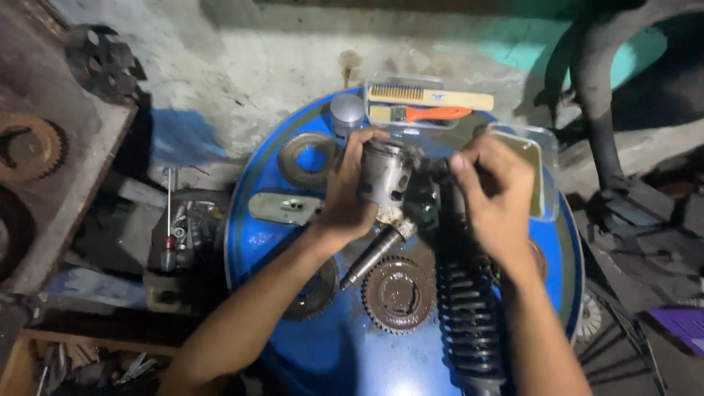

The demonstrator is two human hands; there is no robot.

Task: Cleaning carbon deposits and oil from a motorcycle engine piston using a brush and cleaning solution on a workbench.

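Clearly the work sits over the round blue steel drum top that serves as a bench. The left hand is wrapped around a dull grey metal piston, fingers curled over its crown and thumb under the skirt, holding it level just above the drum. The right hand is pinched, fingertips drawn together at the piston's open side, on something small and dark; the spot is blurred, so I cannot tell just what it grips. Doing this well, I judge, means keeping the piston steady in the left hand while the right works with small, square movements rather than force.

Below the hands lie a black coil-spring shock absorber, a rusty brown toothed gear and a dark steel shaft. Beyond them a wooden wire brush and an orange-handled brush rest in a clear plastic tray.
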